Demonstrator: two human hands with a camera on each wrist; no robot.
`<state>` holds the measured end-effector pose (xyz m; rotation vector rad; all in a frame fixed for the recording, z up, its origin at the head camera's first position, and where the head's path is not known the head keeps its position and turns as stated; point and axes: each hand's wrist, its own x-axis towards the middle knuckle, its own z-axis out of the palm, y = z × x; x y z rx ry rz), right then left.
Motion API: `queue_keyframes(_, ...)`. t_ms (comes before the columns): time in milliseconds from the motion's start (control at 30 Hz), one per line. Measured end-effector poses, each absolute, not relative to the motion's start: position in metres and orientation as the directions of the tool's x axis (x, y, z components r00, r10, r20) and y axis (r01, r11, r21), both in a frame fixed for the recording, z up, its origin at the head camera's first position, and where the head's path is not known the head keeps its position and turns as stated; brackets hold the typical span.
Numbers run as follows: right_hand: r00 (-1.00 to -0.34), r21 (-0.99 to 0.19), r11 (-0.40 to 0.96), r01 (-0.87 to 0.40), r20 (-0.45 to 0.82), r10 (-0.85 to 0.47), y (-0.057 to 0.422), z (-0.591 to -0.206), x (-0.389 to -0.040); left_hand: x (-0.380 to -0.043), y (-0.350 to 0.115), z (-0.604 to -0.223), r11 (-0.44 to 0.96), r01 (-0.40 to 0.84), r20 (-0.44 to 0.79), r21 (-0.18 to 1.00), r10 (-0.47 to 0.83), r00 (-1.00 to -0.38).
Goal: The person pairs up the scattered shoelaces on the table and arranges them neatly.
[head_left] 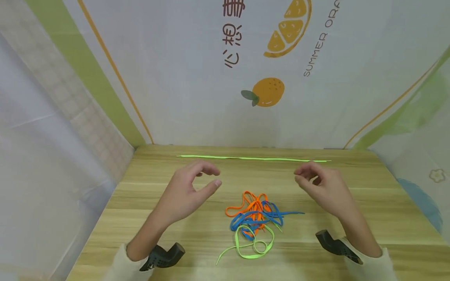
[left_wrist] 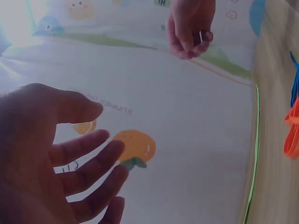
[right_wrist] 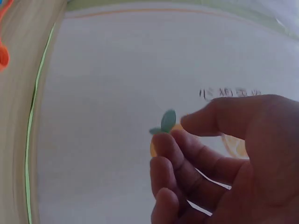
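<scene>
My left hand (head_left: pixel 186 193) hovers over the left side of the table, its fingers loosely bent and thumb apart, with nothing in it. Opposite it, my right hand (head_left: pixel 325 187) is raised on the right, fingers softly curled and holding nothing. Between and below the hands lies a tangle of flat laces: an orange lace (head_left: pixel 258 205), a blue lace (head_left: pixel 242 222) and a light green lace (head_left: pixel 254 256) looped at the front. Beyond both hands, another green lace (head_left: pixel 232 157) stretches nearly straight along the back of the table; it also shows in both wrist views.
The wooden table (head_left: pixel 140 218) ends at the back against a white printed cloth (head_left: pixel 190 97) with orange fruit drawings. More cloth (head_left: pixel 45 164) hangs at the left side. A dark camera mount (head_left: pixel 163 257) sits on the left wrist, and another mount (head_left: pixel 335 246) on the right.
</scene>
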<state>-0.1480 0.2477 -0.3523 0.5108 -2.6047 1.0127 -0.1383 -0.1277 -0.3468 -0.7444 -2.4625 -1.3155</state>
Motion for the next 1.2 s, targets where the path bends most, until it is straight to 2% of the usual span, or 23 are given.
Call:
queue_keyframes(167, -0.854, -0.577, 0.632, -0.517, 0.405, -0.328, 0.223, -0.353, -0.137, -0.130, -0.109, -0.348, 0.435, 0.572, 0.426, 0.696, 0.391, -0.816)
queue_keyframes(367, -0.847, -0.629, 0.567, -0.531, 0.374, -0.378, 0.201, -0.357, -0.126, -0.126, -0.088, -0.351, 0.339, 0.619, 0.468, 0.709, 0.430, -0.772)
queue_keyframes(567, -0.847, -0.647, 0.554, -0.524, 0.330, -0.417, 0.188, -0.365, -0.124, -0.129, -0.080, -0.360, 0.325, 0.634, 0.450, 0.702, 0.486, -0.749)
queue_keyframes(800, -0.844, -0.628, 0.580, -0.519, 0.268, -0.465, 0.176, -0.384, -0.131, -0.138, -0.074, -0.382, 0.380, 0.557, 0.277, 0.739, 0.582, -0.765)
queue_keyframes(967, -0.823, -0.653, 0.553, -0.518, 0.205, -0.530, 0.166, -0.397, -0.136, -0.144, -0.071, -0.399, 0.444, 0.523, 0.139, 0.728, 0.650, -0.747)
queue_keyframes(1200, -0.808, -0.632, 0.578, -0.517, 0.136, -0.574, 0.163, -0.412, -0.141, -0.146, -0.068, -0.410, 0.682, 0.481, -0.110, 0.551, 0.630, -0.769)
